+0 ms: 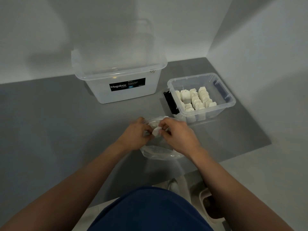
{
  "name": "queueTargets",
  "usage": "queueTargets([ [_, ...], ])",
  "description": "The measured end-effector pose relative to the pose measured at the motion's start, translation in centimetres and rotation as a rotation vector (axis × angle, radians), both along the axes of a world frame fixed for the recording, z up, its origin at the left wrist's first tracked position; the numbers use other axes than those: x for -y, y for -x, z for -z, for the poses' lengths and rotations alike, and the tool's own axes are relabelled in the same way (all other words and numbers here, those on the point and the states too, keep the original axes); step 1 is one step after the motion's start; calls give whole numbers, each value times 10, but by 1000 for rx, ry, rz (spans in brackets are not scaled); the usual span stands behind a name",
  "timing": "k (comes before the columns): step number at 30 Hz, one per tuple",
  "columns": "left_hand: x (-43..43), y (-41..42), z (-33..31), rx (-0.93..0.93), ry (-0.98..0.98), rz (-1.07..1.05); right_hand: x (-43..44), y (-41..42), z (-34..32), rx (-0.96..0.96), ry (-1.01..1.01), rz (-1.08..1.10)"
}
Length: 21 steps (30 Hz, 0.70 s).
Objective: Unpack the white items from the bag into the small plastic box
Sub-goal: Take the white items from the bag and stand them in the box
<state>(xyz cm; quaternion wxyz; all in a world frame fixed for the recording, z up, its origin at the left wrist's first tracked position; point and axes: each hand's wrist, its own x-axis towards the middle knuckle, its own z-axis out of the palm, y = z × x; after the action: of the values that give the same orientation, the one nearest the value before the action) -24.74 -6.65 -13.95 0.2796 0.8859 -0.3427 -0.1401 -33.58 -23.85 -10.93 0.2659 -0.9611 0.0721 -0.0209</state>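
- Our grey tabletop (pixel 50 122) runs across the view, with pale walls behind it and to the right.
- At eleven o'clock from our hands stands a large translucent plastic storage box (pixel 119 90) with a black printed label. It is open-topped, and we cannot make out anything inside it.
- Our left hand (pixel 135 135) sits at the centre of the table, fingers curled round the mouth of the bag and holding it open. Motion blur softens the fingertips.
- Under and between both hands lies a crumpled clear plastic bag (pixel 158 153), resting on the tabletop. How much is left inside it we cannot tell.
- At the bag's mouth is a small flat white piece (pixel 156 131), lifted just above the opening.
- Our right hand (pixel 179 136), close against the left, pinches that white piece between thumb and fingertips.
- At two o'clock, near the bag but apart from it, sits the small clear plastic box (pixel 232 101) with a black latch on its near end. Inside it, white items (pixel 196 99) stand on edge in neat rows, filling the left part. The right part shows bare floor.
- We judge the step in hand to be drawing one more piece out of the bag, with the task well along.
- The next move calls for carrying the piece towards two o'clock and standing it on edge beside the rows, while our left hand steadies the bag.
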Motion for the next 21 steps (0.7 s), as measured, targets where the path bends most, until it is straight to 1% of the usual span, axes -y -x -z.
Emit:
queueTargets([
  [4,1,-3,-3,-30,6,-30,7,-3,-10,14,-50,-22],
  [9,-2,-7,-2,-85,55,-151,32,-4,-56,105,-257,73],
  [12,-3,-9,-2,-114,68,-194,54,-10,-81,157,-281,67],
  [14,-1,-11,-6,-133,67,-192,73,-18,-93,224,-243,102],
  [17,3,-11,-7,-122,89,-203,105,-34,-101,284,-127,156],
  [19,5,-11,-5,-100,103,-213,125,-48,-98,269,-62,167],
  [21,7,-10,-5,-82,114,-226,139,-63,-90,204,12,152],
])
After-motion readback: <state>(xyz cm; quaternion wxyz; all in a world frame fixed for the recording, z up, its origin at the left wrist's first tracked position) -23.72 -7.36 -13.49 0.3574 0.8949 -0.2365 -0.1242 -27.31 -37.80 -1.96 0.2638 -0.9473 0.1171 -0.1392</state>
